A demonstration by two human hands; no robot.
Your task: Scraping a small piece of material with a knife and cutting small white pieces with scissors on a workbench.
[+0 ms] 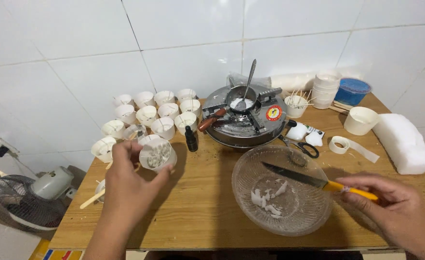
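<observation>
My left hand (128, 185) holds a small white paper cup (157, 154) tilted toward me, with pale wax pieces inside, above the left part of the wooden table (198, 212). My right hand (400, 209) grips the yellow handle of a knife (318, 182). The dark blade lies across a clear glass bowl (282, 190) that holds a few white wax chips. Behind the bowl stands a round metal stove (246, 120) carrying a small pot (241, 98) of white wax with a spoon in it.
Several white cups with wicks (147, 115) cluster at the back left beside a small dark dropper bottle (191, 139). Scissors (301, 147), a tape roll (340, 144), stacked cups (325, 89), a blue tub (353, 90) and a white wax block (405, 142) sit right. A fan (24, 200) stands on the floor to the left.
</observation>
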